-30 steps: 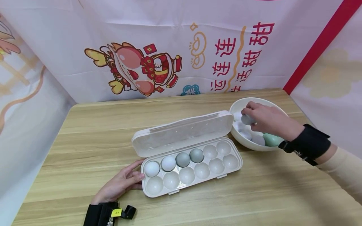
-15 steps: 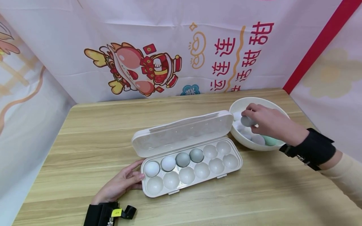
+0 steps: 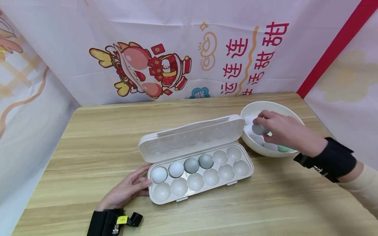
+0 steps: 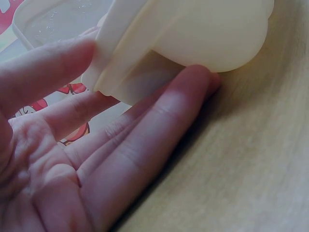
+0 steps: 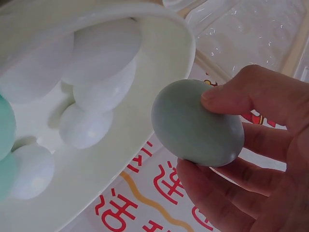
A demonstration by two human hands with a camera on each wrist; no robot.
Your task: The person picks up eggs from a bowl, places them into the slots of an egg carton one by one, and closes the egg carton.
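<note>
A greyish-green egg [image 5: 195, 123] is pinched between the thumb and fingers of my right hand [image 3: 282, 129], over the white bowl [image 3: 274, 105] in the head view. White eggs [image 5: 87, 126] and green eggs [image 5: 6, 128] lie in that bowl, partly covered by the hand. My left hand [image 3: 127, 190] grips the left end of a white plastic egg box [image 3: 203, 183], thumb on the rim and fingers against its underside in the left wrist view. The lid [image 3: 192, 137] stands tipped back. Along its back row sit two white eggs [image 3: 176, 169] and two grey-green eggs [image 3: 205, 161] at the left.
The wooden table [image 3: 103, 137] bears the box and bowl, with the bowl at the back right, close to the lid's right end. A printed white cloth [image 3: 165, 19] rises along the table's back edge, and more cloth hangs at both sides.
My right hand has drifted slightly right with the egg in its grip, and its wrist sits a little lower. The left hand keeps its hold on the box.
</note>
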